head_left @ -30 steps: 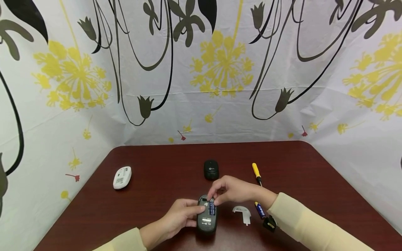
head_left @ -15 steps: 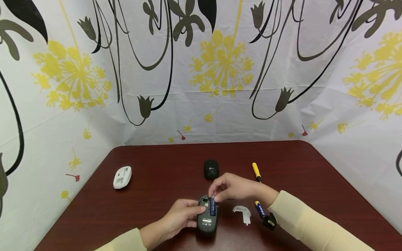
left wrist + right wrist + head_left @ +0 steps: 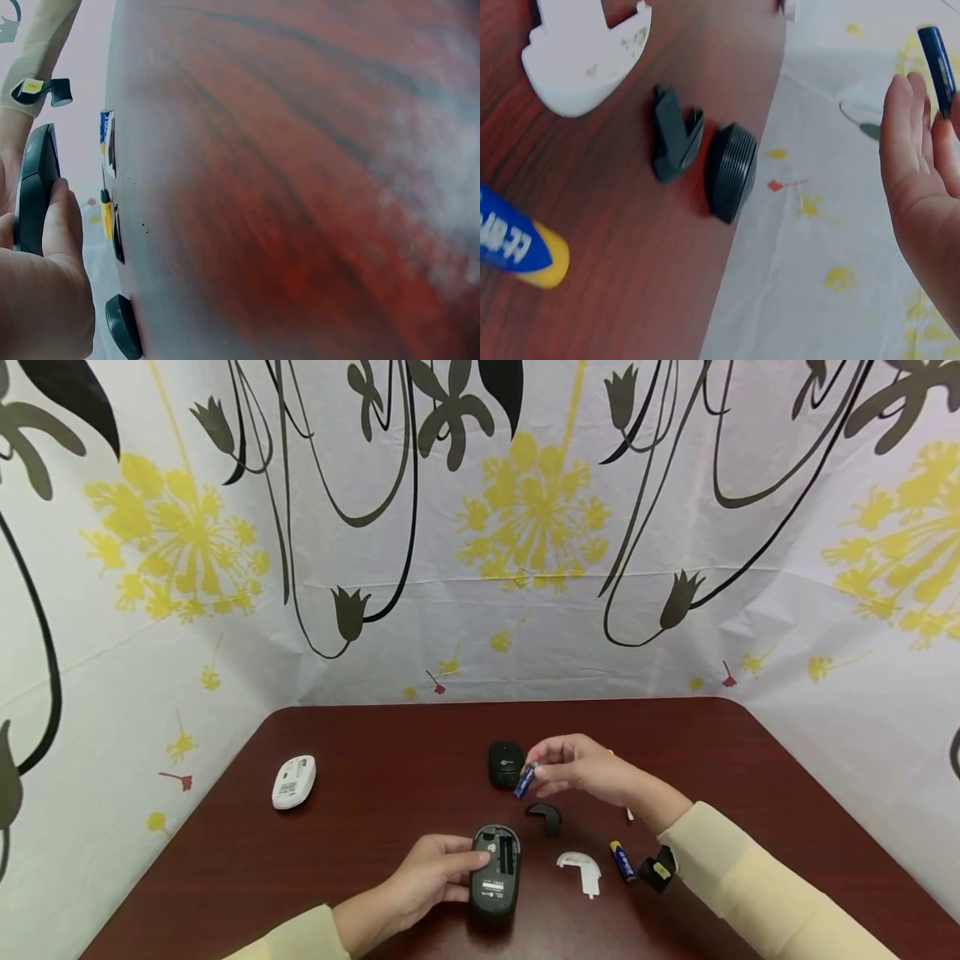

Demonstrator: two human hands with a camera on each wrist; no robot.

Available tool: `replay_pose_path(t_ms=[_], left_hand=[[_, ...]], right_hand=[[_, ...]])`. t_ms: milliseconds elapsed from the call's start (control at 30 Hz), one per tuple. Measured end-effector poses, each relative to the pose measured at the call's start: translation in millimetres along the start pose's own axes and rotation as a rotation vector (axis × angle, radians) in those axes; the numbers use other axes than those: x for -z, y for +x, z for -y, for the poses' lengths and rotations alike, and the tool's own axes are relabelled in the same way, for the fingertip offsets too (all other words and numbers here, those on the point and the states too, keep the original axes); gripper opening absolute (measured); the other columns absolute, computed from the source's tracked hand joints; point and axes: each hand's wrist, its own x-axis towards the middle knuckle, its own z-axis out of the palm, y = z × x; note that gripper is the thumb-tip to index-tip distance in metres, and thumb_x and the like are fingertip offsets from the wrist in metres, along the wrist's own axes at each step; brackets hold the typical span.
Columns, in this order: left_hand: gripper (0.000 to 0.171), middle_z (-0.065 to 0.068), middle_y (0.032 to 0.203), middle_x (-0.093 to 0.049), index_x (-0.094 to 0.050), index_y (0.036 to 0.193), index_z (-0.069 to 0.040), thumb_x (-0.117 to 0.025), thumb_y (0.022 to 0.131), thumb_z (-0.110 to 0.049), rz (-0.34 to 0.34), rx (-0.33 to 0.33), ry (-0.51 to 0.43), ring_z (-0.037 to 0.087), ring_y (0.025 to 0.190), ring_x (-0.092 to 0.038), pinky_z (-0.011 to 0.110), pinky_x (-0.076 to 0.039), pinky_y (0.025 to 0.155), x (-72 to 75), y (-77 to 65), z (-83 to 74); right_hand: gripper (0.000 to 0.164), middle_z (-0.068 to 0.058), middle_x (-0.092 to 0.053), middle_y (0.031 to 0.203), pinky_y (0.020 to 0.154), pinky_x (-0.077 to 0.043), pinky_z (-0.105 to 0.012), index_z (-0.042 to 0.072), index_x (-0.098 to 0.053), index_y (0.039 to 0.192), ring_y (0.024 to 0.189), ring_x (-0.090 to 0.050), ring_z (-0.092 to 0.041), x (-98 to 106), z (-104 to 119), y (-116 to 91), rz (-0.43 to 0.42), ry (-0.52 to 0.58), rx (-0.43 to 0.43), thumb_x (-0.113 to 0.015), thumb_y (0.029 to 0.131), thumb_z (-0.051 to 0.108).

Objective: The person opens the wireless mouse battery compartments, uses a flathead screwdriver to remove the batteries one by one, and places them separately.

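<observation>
A dark computer mouse (image 3: 495, 893) is held underside up by my left hand (image 3: 431, 875), thumb on its edge near the open battery compartment. Dark slots show in that compartment. My right hand (image 3: 581, 770) pinches a blue battery (image 3: 524, 781) between thumb and fingers, above the table near a small black mouse (image 3: 506, 763). In the right wrist view the same battery (image 3: 937, 69) stands up from the fingertips. The left wrist view shows the held mouse (image 3: 34, 191) edge-on, between thumb and fingers.
On the brown table (image 3: 375, 752) lie a black battery cover (image 3: 551, 817), a white cover (image 3: 581, 870) and a blue-and-yellow battery (image 3: 622, 861). A white mouse (image 3: 293, 782) lies at left. The yellow-handled screwdriver (image 3: 106, 214) is mostly behind my right hand in the head view.
My right hand has lifted the blue battery out of the dark mouse and carried it up and away to the right. The black cover has come into sight. My left hand stays put.
</observation>
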Motion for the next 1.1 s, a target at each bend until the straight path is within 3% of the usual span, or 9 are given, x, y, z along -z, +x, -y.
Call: replay_pose_path(t_ms=[167,300,433,667,900,1100], left_hand=[[0.035,0.016,0.095,-0.070,-0.063,0.116,0.011,-0.066,0.091,-0.013,-0.003,-0.004,0.003,0.021,0.082,-0.069,0.036,-0.058,0.071,1.3,0.0,1.1],[0.035,0.016,0.096,-0.070,-0.062,0.116,0.011,-0.066,0.091,-0.013,-0.003,-0.009,0.003,0.022,0.082,-0.069,0.036,-0.058,0.072,1.8,-0.3,0.4],[0.035,0.017,0.096,-0.070,-0.062,0.117,0.011,-0.066,0.091,-0.012,-0.003,-0.014,0.001,0.022,0.083,-0.069,0.037,-0.058,0.072,2.3,-0.9,0.1],[0.036,0.017,0.098,-0.070,-0.061,0.117,0.012,-0.067,0.091,-0.011,-0.002,-0.015,-0.007,0.022,0.084,-0.069,0.037,-0.058,0.073,2.5,-1.8,-0.2],[0.035,0.017,0.097,-0.070,-0.061,0.117,0.012,-0.067,0.090,-0.011,-0.011,-0.014,-0.002,0.022,0.084,-0.069,0.037,-0.058,0.073,3.7,-1.6,0.5],[0.033,0.016,0.095,-0.070,-0.062,0.113,0.012,-0.068,0.089,-0.010,-0.013,-0.011,0.015,0.022,0.083,-0.069,0.037,-0.058,0.073,5.1,-2.6,1.9]], right_hand=[[0.018,-0.014,-0.066,0.107,0.090,-0.050,-0.050,-0.003,-0.056,0.113,0.100,-0.066,-0.028,15,-6,0,-0.109,0.162,-0.005,-0.059,0.097,0.005],[0.017,-0.018,-0.066,0.111,0.088,-0.052,-0.046,-0.002,-0.056,0.114,0.096,-0.068,-0.026,24,-10,0,-0.187,0.213,-0.023,-0.056,0.098,0.004],[0.027,-0.020,-0.065,0.113,0.086,-0.054,-0.045,-0.005,-0.054,0.122,0.095,-0.068,-0.025,29,-15,2,-0.270,0.179,-0.057,-0.057,0.099,0.009],[0.038,-0.016,-0.066,0.109,0.086,-0.054,-0.043,-0.007,-0.050,0.133,0.101,-0.065,-0.028,32,-25,6,-0.387,0.138,-0.198,-0.054,0.101,0.013],[0.041,-0.023,-0.059,0.119,0.087,-0.054,-0.041,-0.011,-0.044,0.138,0.097,-0.065,-0.023,34,-31,10,-0.409,0.101,-0.304,-0.050,0.102,0.007],[0.043,-0.024,-0.058,0.119,0.084,-0.055,-0.039,-0.014,-0.039,0.139,0.095,-0.064,-0.022,39,-38,11,-0.402,0.058,-0.344,-0.049,0.100,-0.001]])
